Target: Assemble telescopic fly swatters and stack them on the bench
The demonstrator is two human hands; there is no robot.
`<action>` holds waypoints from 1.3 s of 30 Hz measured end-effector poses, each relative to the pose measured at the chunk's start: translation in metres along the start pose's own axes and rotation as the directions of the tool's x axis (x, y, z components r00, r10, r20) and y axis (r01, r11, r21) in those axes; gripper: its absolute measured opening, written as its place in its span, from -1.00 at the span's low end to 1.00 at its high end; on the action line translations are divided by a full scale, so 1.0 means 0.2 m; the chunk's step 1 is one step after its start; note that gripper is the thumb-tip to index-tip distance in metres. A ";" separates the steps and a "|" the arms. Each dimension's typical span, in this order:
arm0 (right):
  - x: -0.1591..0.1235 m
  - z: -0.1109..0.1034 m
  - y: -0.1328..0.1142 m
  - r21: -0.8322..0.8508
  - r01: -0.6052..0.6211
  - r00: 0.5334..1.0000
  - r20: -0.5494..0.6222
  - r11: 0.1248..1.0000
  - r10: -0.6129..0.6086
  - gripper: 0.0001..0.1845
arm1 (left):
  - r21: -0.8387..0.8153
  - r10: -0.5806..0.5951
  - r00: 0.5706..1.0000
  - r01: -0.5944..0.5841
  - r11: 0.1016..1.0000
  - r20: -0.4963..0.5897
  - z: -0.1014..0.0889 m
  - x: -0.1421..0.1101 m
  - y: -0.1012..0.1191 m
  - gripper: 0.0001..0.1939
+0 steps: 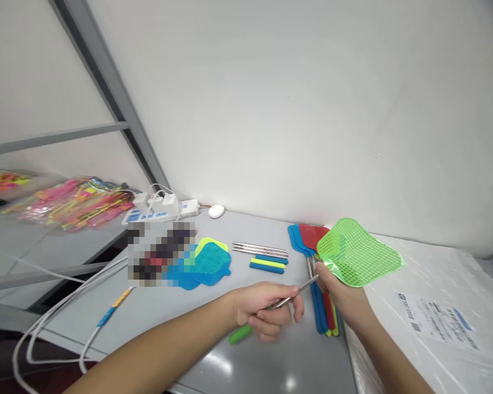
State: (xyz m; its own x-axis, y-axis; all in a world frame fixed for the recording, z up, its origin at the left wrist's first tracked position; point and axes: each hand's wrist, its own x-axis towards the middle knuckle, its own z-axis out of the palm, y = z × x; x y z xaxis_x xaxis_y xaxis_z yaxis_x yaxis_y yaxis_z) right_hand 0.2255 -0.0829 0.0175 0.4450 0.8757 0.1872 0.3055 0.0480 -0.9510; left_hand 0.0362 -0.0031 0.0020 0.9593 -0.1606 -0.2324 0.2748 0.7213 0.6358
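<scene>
The left hand (269, 314) is closed around a thin metal rod (308, 284), with the thumb and forefinger pinching it along the shaft and the other fingers curled in beneath. A green handle (240, 333) sticks out behind that fist, toward the lower left, in line with the rod. The right hand (339, 290) grasps the green head (359, 254) by its narrow base, the thumb lying along it; its other fingers are mostly hidden, so how tightly they curl I cannot tell. The mesh of the head spreads out above and to the right of the thumb, over the edge of a white package (431, 334). The rod's free tip points up and right at the base of the head, right by the thumb; whether the two touch I cannot tell. Just beyond and partly under the right hand lies a pile of swatters, with blue heads (296, 241) and a red head (312, 236) at the far end and coloured handles (321, 314) at the near end. On the grey table (312, 366), ahead of the left hand, are loose rods (259, 250) and, just beside them, blue and yellow handles (267, 265). Farther left lie loose blue heads (211, 262) with a yellow head (211, 242) behind, partly beside a pixelated patch.
</scene>
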 end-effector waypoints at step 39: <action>0.02 -0.01 0.05 0.148 0.024 0.997 0.066 0.989 -0.034 -0.46 | 0.598 0.675 0.733 0.580 -0.554 -0.085 -0.02 -0.12 0.19 -0.51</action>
State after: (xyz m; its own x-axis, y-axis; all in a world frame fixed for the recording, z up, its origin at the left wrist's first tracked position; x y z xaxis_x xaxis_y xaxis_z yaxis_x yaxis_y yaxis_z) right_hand 0.2319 -0.0799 0.0097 0.3776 0.9036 0.2024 0.1878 0.1393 -0.9723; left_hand 0.0238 0.0319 0.0285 0.8830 0.4264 0.1963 0.4429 -0.8954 -0.0469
